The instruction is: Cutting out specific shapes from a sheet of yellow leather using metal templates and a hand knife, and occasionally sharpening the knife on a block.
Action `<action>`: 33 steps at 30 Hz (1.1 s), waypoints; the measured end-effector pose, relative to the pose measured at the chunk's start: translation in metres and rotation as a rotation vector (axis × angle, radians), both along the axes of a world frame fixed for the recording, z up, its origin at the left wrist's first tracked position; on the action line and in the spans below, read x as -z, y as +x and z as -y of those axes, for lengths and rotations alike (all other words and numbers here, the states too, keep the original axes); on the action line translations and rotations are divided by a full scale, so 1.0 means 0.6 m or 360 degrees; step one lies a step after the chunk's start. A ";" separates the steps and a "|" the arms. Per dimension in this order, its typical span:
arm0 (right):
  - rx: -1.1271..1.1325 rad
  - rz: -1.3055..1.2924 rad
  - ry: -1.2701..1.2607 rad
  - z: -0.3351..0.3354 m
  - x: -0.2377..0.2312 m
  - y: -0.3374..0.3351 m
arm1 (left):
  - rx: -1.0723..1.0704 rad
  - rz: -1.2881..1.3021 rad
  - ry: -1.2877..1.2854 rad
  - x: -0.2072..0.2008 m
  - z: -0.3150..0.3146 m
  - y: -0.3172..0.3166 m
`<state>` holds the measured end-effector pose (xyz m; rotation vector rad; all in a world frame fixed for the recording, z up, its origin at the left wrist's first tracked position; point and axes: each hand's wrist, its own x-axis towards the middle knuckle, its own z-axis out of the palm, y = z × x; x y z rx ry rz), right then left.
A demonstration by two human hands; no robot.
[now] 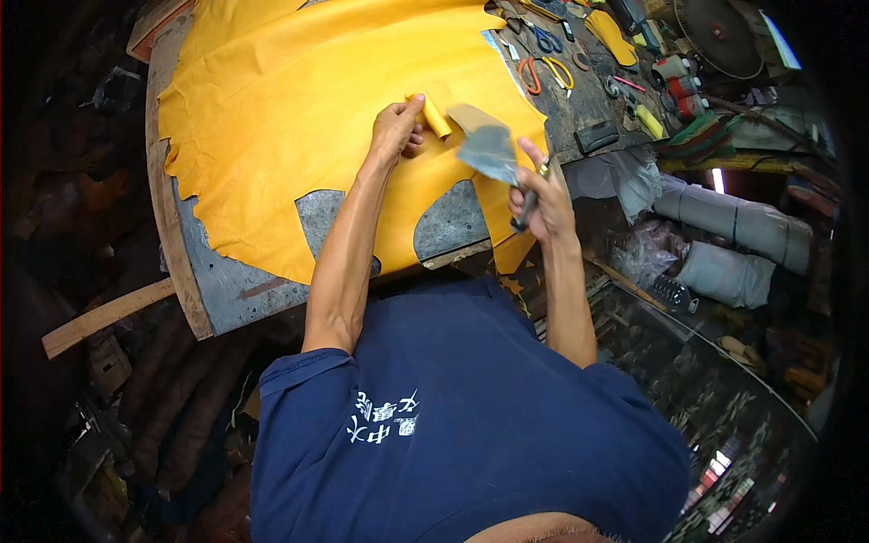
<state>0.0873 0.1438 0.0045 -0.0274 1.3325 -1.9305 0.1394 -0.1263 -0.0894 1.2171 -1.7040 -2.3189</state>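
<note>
A large yellow leather hide point(299, 100) with ragged edges covers most of the worktable, and rounded gaps in its near edge bare the grey tabletop point(453, 222). My left hand point(396, 129) is closed on one end of a small curled piece of yellow leather point(435, 118), just above the hide. To its right, my right hand point(546, 197) grips the dark handle of a broad-bladed knife point(489, 152). The thumb side of that hand points up, with one finger stretched out. The blade is smeared by motion, and its tip lies near the curled leather without plainly touching it.
Scissors with orange and yellow handles point(546, 75) lie among small tools at the table's far right. Beyond stand several small bottles point(683, 89) and a fan point(720, 32). Wrapped rolls point(733, 222) lie to the right. A wooden bar point(109, 317) juts out at the left.
</note>
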 end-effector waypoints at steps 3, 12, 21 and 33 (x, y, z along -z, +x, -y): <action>-0.0151 0.0055 0.0060 -0.051 -0.021 0.011 | 0.0037 0.0078 -0.0345 -0.026 -0.001 -0.006; 0.0004 -0.1024 0.0698 0.042 -0.072 -0.043 | 0.0138 -0.0066 -0.0473 -0.007 0.090 0.017; 0.0123 -0.2138 0.1409 0.075 -0.028 -0.165 | -0.0390 0.0105 -0.0377 -0.019 0.187 0.130; 0.0122 -0.1137 0.0895 0.076 0.021 -0.166 | -0.0202 -0.0046 -0.2029 0.026 0.152 0.194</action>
